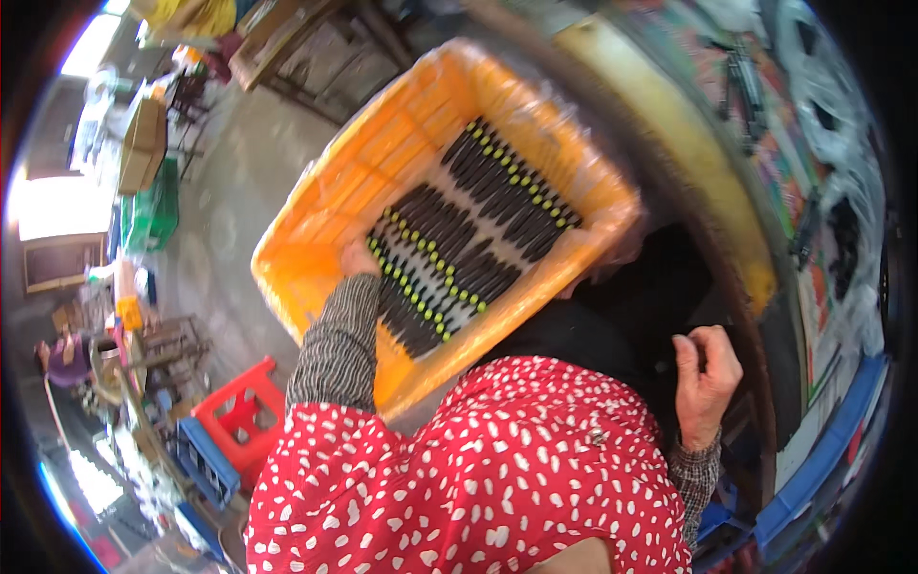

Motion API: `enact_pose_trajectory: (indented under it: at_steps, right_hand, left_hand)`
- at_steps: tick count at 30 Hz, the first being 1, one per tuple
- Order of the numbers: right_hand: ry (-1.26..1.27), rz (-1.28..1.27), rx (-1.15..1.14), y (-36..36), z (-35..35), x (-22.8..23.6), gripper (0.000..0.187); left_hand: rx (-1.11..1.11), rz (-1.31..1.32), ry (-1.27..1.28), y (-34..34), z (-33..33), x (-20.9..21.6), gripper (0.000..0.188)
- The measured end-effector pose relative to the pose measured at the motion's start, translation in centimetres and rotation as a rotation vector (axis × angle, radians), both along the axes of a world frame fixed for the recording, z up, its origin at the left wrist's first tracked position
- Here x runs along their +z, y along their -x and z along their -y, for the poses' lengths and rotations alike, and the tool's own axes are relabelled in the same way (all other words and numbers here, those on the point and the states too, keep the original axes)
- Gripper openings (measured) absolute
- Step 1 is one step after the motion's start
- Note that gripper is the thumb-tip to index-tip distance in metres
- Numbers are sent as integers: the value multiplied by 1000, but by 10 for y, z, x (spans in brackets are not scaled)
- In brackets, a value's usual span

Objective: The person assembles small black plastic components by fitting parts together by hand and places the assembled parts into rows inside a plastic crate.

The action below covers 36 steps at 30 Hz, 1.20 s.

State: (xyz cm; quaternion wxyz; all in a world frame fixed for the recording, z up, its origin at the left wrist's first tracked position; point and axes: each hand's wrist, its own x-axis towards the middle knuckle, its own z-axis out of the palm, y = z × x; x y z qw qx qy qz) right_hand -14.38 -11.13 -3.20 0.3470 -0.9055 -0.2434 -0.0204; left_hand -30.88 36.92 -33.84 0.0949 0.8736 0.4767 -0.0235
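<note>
A yellow-orange plastic crate (325, 196) lined with clear film sits tilted in front of me. Inside lie rows of slim dark pieces (497, 172) with yellow-green ends, packed side by side; their exact kind I cannot make out. My left hand (359, 258) reaches into the crate at its left side, beside the nearer rows (411, 277). Its fingers are blurred and partly hidden, so a hold cannot be told. Over at the right, apart from the crate, my right hand (706, 378) is raised with loosely curled fingers, the thumb apart, and nothing visible in it.
A worktable (688, 124) with a yellowish edge curves along the right, bearing slim dark items (741, 91) and clear plastic film (841, 182). At lower left stands a red stool (244, 411) beside a blue crate (206, 464). Farther left are a green crate (153, 215) and a cardboard box (143, 143).
</note>
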Motion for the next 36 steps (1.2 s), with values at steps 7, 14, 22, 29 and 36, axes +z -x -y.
enact_pose_trajectory:
  at_steps: [7,14,22,29,36]
  right_hand:
    - [-79,33,48,-2,14,-2,17]
    - [-59,161,-31,-4,43,23,19]
    - [-124,254,-143,-3,83,51,16]
    - [68,433,-434,-18,138,58,11]
    - [317,521,-752,-25,209,50,13]
  left_hand:
    - [-50,-194,-139,7,5,-4,34]
    - [-93,-272,-224,-1,-1,-16,38]
    - [-59,-283,-144,0,-1,-19,35]
    - [-700,625,-49,-123,140,161,21]
    - [-998,987,131,-201,277,321,18]
